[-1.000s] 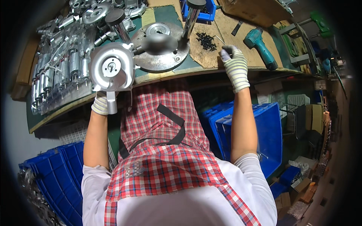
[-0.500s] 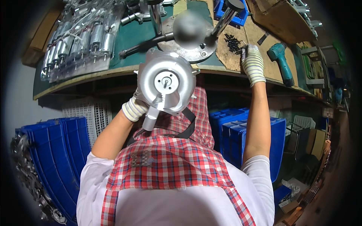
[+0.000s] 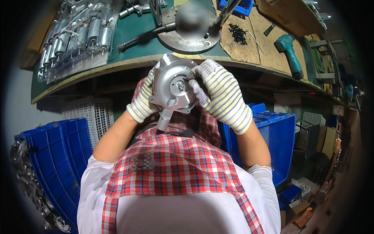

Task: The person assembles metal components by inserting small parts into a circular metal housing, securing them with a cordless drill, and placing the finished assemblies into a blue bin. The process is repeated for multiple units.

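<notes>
A round silver metal housing [image 3: 168, 80] with a short spout is held in front of my apron, its hollow face up. Within its centre is a disc [image 3: 179, 86] with small holes and a shaft. My left hand [image 3: 142, 102], in a striped knit glove, wraps the housing's left side; some of its fingers are hidden beneath. Gloved alike, my right hand [image 3: 224, 93] is bent over the housing's right rim, with thumb and forefinger pinched at the disc. A small dark piece, apparently a black screw, shows at those fingertips.
Black screws [image 3: 237, 34] lie piled on cardboard beside a thin rod [image 3: 255, 42] and a teal power driver [image 3: 290, 56]. A round metal fixture [image 3: 187, 43] stands at the bench's middle. Bagged motors [image 3: 93, 33] lie at left. Blue crates [image 3: 274, 132] stand below.
My right hand has come from the screw pile to the middle of the housing. The housing has tilted slightly, and my left hand has shifted its hold along the left side.
</notes>
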`<state>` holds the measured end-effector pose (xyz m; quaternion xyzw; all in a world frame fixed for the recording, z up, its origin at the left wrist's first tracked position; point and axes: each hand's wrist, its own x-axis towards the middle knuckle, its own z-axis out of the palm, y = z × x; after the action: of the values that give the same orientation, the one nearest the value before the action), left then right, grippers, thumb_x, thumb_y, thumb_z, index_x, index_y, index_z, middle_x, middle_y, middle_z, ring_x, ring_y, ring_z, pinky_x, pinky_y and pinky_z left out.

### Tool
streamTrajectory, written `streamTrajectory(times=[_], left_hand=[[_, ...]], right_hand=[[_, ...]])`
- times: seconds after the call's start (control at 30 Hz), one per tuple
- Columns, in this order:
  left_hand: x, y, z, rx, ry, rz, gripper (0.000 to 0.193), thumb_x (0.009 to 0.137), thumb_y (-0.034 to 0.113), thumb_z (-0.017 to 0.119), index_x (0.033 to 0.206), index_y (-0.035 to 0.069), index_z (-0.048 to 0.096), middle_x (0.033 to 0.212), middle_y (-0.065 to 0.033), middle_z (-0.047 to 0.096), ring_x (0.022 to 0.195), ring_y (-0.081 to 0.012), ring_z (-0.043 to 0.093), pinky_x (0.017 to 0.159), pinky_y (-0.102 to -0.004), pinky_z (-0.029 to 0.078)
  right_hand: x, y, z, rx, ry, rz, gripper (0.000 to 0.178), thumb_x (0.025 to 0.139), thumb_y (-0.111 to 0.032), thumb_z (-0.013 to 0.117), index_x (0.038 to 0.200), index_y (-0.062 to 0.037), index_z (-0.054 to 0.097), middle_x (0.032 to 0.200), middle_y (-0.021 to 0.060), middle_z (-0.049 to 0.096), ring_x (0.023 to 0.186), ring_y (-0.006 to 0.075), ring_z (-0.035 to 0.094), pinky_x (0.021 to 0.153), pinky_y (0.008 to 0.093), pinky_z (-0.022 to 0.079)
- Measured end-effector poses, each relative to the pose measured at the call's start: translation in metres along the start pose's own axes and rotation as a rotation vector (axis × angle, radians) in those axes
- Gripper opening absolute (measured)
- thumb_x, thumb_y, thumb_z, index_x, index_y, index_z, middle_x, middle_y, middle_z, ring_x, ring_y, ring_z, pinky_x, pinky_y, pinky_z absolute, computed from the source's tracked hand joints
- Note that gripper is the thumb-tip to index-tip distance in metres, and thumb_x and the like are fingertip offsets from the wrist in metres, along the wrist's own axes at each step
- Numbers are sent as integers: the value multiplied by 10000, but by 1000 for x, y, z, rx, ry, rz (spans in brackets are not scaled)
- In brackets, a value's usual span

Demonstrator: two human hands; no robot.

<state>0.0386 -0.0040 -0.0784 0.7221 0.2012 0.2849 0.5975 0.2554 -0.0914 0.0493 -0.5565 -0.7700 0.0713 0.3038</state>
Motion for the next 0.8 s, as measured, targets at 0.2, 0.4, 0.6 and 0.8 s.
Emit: streamTrajectory(times=[0.2, 0.4, 0.6, 0.8], left_hand=[[3, -15, -2, 136, -8, -81, 1102, 642, 196, 955, 1527, 68, 312, 1447, -97, 506, 1313, -226, 514, 1152, -373, 398], [6, -35, -6, 263, -10, -106, 1190, 609, 201, 966, 1546, 38, 251, 1490, -103, 439, 1350, -221, 474, 1174, -363, 368], [21, -4, 3, -1429, -96, -431, 363, 1087, 295, 462, 1380, 88, 512, 1301, -59, 632, 1160, -155, 616, 1032, -367, 518], [2, -32, 0, -662, -28, -265, 382, 1077, 280, 478, 1394, 70, 511, 1323, -70, 631, 1184, -194, 621, 1040, -366, 526]], right_hand=[[-3, 9, 6, 12, -13, 19, 185, 875, -143, 690, 982, -3, 632, 878, 182, 595, 813, 386, 615, 714, 448, 509], [0, 15, 6, -67, -156, 74, 225, 847, -169, 699, 979, -4, 621, 902, 184, 604, 833, 386, 617, 737, 450, 516], [7, 28, 6, 293, -49, 452, 341, 807, -288, 792, 958, -33, 623, 879, 155, 613, 839, 344, 622, 760, 409, 519], [44, 176, -27, -578, 188, 256, 200, 868, -179, 739, 1047, -94, 714, 997, 129, 680, 946, 351, 643, 829, 430, 539]])
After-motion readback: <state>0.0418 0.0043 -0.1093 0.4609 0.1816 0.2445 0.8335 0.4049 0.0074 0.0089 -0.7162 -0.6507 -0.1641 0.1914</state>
